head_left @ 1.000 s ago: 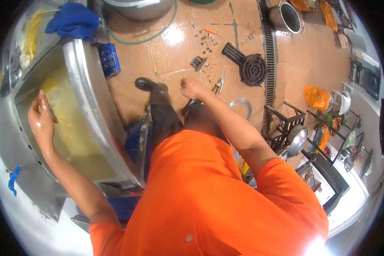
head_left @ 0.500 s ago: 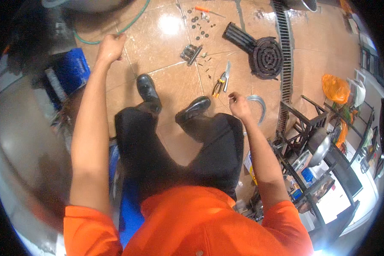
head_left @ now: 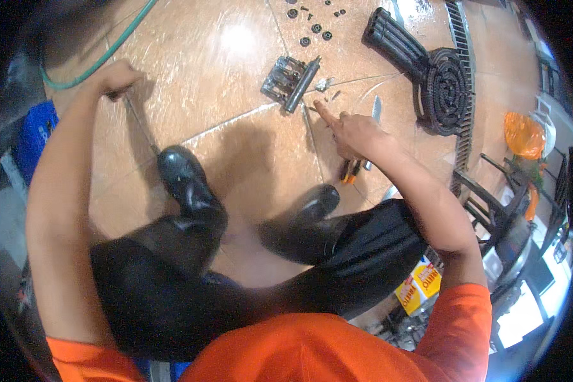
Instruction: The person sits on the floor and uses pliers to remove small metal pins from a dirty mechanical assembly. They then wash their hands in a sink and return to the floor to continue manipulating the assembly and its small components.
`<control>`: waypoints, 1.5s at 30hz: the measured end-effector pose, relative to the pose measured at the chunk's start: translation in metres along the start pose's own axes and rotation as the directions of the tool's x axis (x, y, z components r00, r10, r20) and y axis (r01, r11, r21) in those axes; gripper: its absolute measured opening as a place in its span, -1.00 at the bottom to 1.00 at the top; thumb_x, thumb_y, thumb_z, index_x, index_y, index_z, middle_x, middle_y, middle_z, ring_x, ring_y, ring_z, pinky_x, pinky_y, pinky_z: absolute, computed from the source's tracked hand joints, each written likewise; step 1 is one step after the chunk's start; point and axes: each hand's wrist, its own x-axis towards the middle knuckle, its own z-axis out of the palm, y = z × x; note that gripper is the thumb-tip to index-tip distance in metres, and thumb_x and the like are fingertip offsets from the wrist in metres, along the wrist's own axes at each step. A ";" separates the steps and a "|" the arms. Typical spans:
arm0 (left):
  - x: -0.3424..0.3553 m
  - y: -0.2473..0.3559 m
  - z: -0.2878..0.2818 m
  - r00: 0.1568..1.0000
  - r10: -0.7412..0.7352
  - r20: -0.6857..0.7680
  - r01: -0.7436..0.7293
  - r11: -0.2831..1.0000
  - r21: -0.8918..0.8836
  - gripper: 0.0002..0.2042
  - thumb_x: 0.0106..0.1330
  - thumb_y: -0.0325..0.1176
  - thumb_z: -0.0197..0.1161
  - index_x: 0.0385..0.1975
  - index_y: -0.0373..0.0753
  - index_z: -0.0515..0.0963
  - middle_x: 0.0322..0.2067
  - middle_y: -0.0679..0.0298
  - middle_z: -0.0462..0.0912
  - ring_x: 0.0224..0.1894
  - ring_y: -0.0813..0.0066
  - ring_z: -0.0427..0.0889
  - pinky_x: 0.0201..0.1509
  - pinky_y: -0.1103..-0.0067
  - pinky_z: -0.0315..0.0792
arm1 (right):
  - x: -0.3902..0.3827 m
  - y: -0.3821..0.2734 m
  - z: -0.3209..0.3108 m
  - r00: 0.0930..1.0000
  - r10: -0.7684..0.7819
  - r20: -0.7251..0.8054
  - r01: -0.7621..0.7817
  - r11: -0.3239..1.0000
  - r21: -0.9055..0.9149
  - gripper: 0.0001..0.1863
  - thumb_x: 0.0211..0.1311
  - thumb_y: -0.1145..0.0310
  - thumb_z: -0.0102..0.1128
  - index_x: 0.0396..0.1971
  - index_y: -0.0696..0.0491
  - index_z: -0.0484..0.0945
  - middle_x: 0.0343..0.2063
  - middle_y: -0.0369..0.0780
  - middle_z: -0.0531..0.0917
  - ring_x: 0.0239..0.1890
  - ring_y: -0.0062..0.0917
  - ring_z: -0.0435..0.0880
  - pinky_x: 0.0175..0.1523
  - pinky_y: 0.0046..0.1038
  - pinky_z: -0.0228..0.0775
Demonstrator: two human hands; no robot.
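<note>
My right hand point(head_left: 356, 132) is low over the tiled floor, index finger stretched out and the others partly curled, with nothing visible in it. Its fingertip is beside small loose bits point(head_left: 325, 84) and just right of a dark metal pipe piece with several valve-like stubs point(head_left: 304, 84). Partly behind that hand lie orange-handled pliers point(head_left: 351, 172) and a tool with a bright blade point(head_left: 377, 108). My left hand point(head_left: 119, 79) is closed in a fist away to the left, near a green hose point(head_left: 118, 44); no object shows in it.
A black ring-shaped burner point(head_left: 444, 91) with tubes lies at the right, against a floor drain grate point(head_left: 459, 28). Several small round dark parts point(head_left: 316, 28) are scattered at the far side. My boots point(head_left: 183, 175) stand close by. A rack with an orange bag point(head_left: 524, 135) is right.
My body has leaned down and closer to the floor. My right hand has reached forward and left, past the pliers to the pipe piece. My left hand has stayed closed.
</note>
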 end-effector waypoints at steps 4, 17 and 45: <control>0.007 -0.022 -0.045 0.994 -0.096 -0.041 0.082 0.961 -0.265 -0.74 0.18 -0.22 0.11 -0.65 -0.21 0.35 -0.79 0.33 0.30 -0.81 0.54 0.25 -0.79 0.53 0.11 | 0.003 0.007 -0.026 0.994 -0.112 0.010 0.108 0.973 0.203 -0.08 0.01 0.46 -0.02 0.41 -0.12 -0.22 -0.14 0.12 0.58 -0.10 -0.06 0.60 0.06 -0.17 0.40; 0.040 0.102 -0.079 0.972 0.154 -0.180 -0.171 0.982 -0.081 -0.74 0.24 -0.18 0.06 -0.61 -0.19 0.36 -0.74 0.37 0.29 -0.79 0.56 0.22 -0.71 0.54 0.15 | 0.027 0.019 -0.006 0.988 -0.064 -0.140 0.084 0.986 0.142 -0.04 -0.02 0.47 0.03 0.40 -0.36 -0.18 -0.13 0.13 0.58 -0.04 -0.15 0.59 0.09 -0.21 0.40; 0.038 0.114 -0.086 0.985 0.157 -0.071 -0.164 0.980 -0.113 -0.73 0.22 -0.20 0.05 -0.64 -0.20 0.32 -0.74 0.36 0.24 -0.78 0.56 0.18 -0.73 0.54 0.13 | 0.177 -0.137 -0.026 0.983 0.174 -0.057 -0.062 0.612 0.788 -0.01 0.34 0.06 -0.20 0.18 0.42 -0.71 0.12 0.08 0.44 0.11 -0.10 0.48 0.26 -0.25 0.22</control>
